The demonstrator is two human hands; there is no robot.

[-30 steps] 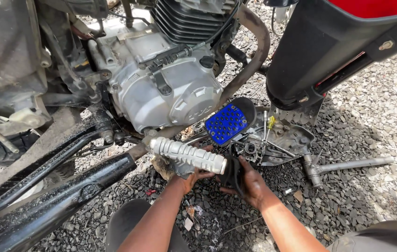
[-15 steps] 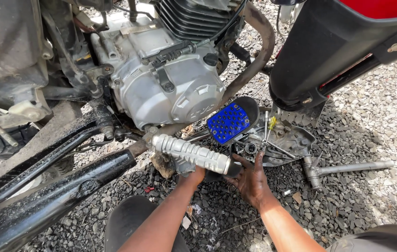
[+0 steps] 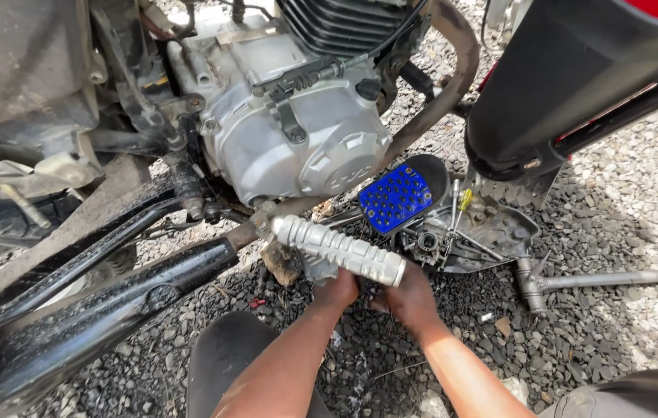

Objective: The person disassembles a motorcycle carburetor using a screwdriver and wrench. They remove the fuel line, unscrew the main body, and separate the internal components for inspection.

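A silver ribbed footpeg [image 3: 340, 249] sticks out from under the grey engine case [image 3: 298, 139] of a motorcycle. My left hand [image 3: 336, 290] reaches up just beneath the footpeg, its fingers hidden behind it. My right hand [image 3: 410, 298] is close beside it, below the footpeg's end, fingers curled toward something dark that I cannot make out. A blue studded brake pedal [image 3: 394, 197] sits just above my right hand.
A metal tray [image 3: 491, 232] with small parts and tools lies on the gravel to the right. A T-shaped wrench [image 3: 599, 280] lies beside it. The black exhaust pipe [image 3: 81, 325] runs across the lower left. A black fork leg [image 3: 576, 85] stands at upper right.
My view has shifted slightly. Both hands have moved closer together under the footpeg, the right hand shifting left toward the left hand.
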